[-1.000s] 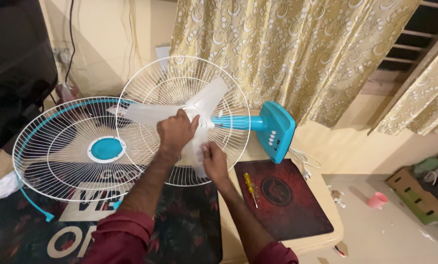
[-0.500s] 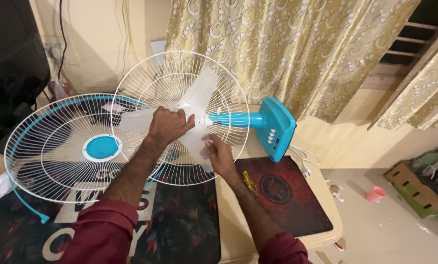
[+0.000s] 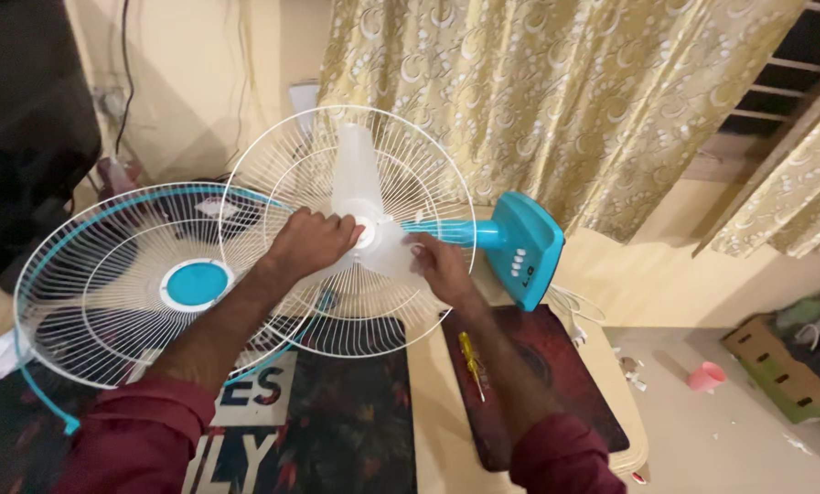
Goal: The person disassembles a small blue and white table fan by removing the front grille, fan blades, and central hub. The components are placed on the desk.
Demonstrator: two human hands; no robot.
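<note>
The fan (image 3: 373, 233) lies on its side near the table's (image 3: 433, 402) far edge, its long axis running left to right, teal base (image 3: 524, 247) toward the right edge. Its translucent white blade (image 3: 357, 183) stands inside a white wire guard (image 3: 273, 174). The left hand (image 3: 311, 240) cups the hub with fingers curled; the right hand (image 3: 437, 265) presses a lower blade, fingers together. The detached teal-rimmed front grille (image 3: 135, 274) lies left.

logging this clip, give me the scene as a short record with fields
left hand: on the hub of the fan blade
right hand: on a lower part of the blade
rear guard: white wire, behind the blade
front guard: off, lying to the left, blue centre
fan base: blue, at right
screwdriver: yellow, on the dark mat
</note>
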